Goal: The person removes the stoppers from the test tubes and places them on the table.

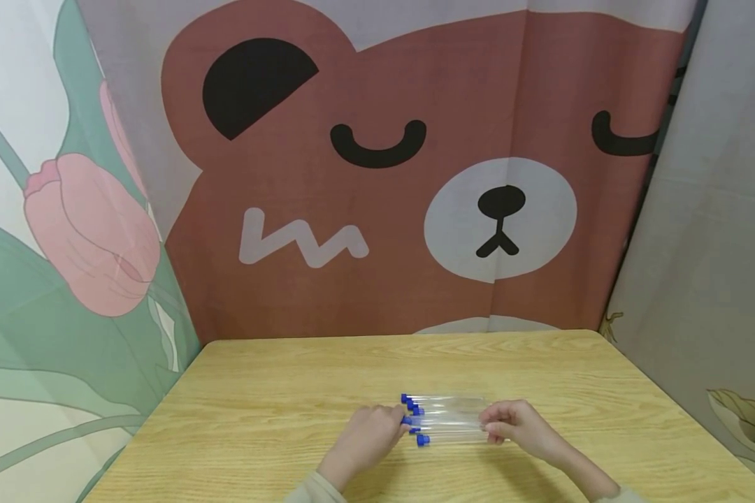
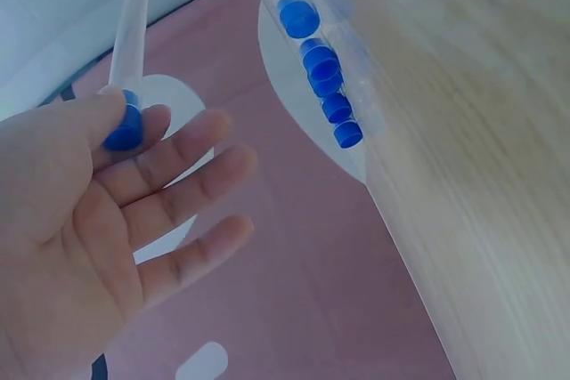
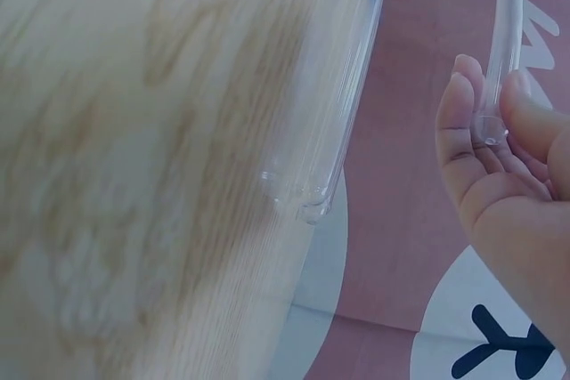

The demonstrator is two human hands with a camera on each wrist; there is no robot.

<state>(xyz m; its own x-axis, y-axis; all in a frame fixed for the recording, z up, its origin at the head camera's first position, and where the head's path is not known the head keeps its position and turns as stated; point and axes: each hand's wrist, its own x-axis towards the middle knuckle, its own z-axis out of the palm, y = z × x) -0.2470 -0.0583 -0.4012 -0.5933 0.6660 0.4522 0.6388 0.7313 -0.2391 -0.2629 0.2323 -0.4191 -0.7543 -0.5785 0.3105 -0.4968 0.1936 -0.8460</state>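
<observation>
A clear test tube (image 2: 134,28) with a blue cap (image 2: 125,134) is held up off the table between both hands. My left hand (image 1: 371,434) pinches the capped end between thumb and index finger. In the left wrist view its other fingers are spread apart. The rounded end is pinched by my right hand (image 1: 527,429), thumb against fingers, as the right wrist view shows. Several more clear tubes (image 3: 321,131) with blue caps (image 2: 322,63) lie side by side on the table, caps toward the left. The raised tube partly overlaps them in the head view.
The wood-grain table (image 1: 277,384) extends around the tubes. Behind it hangs a curtain with a brown bear (image 1: 384,293). A flowered curtain (image 1: 94,237) is on the left and a pale leaf-printed one (image 1: 698,279) on the right.
</observation>
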